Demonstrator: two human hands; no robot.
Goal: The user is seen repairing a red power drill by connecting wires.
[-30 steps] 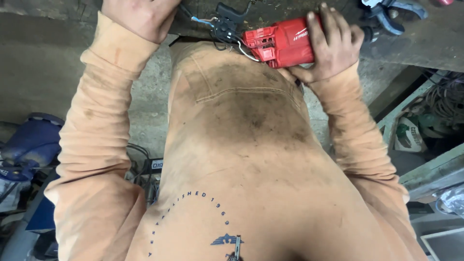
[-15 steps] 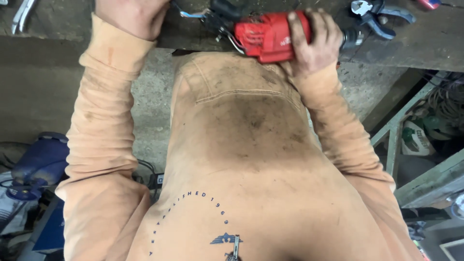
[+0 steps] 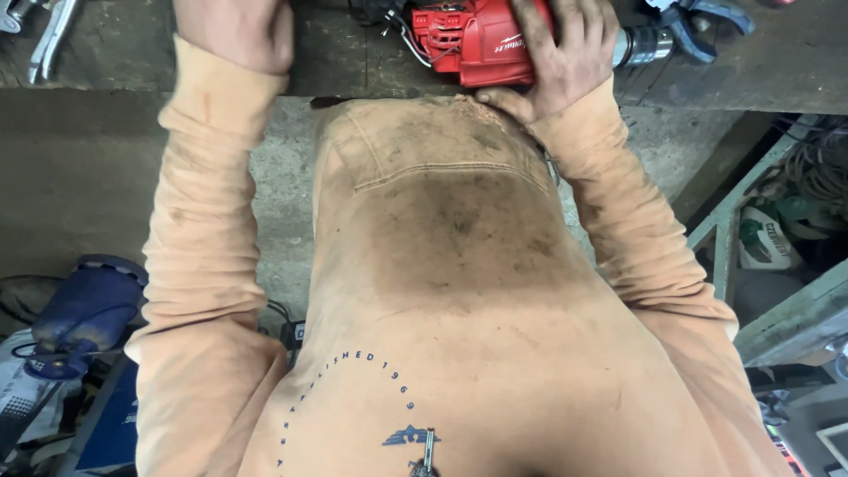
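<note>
1. Red plastic housing of the power drill [image 3: 477, 40] sits under my right hand [image 3: 565, 49], fingers wrapped over its top and clamped on it; it lies on the dark workbench [image 3: 353, 62] at the edge nearest my chest.
2. Since half a second ago the drill and my right hand have slid slightly left along the bench edge, and my view has dropped a little, cutting my left hand at the top.
3. My left hand [image 3: 234, 31] rests on the bench well left of the drill; whether its fingers are curled or flat I cannot tell.
4. A small white logo marks the drill's red side, just left of my grip.
5. Right of my grip the metal chuck [image 3: 640, 44] pokes out, with blue-handled pliers [image 3: 707, 18] just beyond.
6. Far left lie silver pliers [image 3: 49, 35].
7. Below, my stained orange sweatshirt [image 3: 459, 265] fills the view; a blue tool [image 3: 84, 309] lies on the floor to the left.
</note>
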